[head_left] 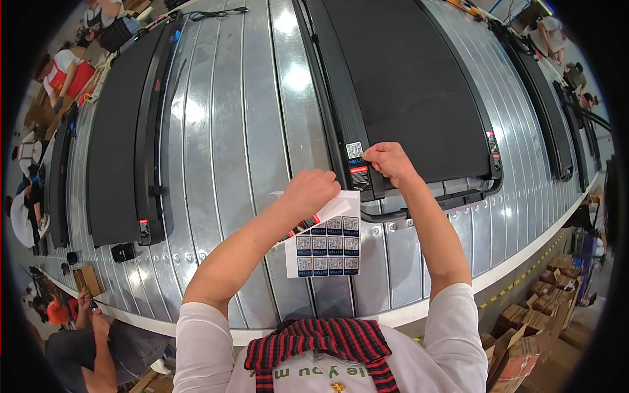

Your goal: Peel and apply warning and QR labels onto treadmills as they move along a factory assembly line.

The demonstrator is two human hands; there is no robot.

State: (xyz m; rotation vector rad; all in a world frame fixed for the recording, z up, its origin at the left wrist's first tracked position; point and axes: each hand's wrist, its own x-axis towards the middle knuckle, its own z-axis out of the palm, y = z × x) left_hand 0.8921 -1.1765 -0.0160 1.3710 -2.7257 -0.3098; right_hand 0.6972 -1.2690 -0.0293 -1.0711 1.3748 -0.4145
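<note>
A black treadmill (419, 92) lies flat in front of me, its belt and side rail running away from me. My right hand (391, 162) is closed in a pinch at the right edge of a small QR-code sticker (354, 151), which lies against the near end of the side rail. Just below it on the rail is a red-and-black label (360, 178). My left hand (310, 191) grips the top of a white sticker sheet (327, 245) with rows of similar stickers. A second sheet with red-and-black labels (304, 224) is folded or layered under that hand.
The treadmill rests on a metal slat conveyor (216, 164) with a white edge. Another treadmill (121, 131) lies to the left, and more (537, 98) to the right. Several people work along the far and left sides. Cardboard boxes (524, 314) are stacked at the lower right.
</note>
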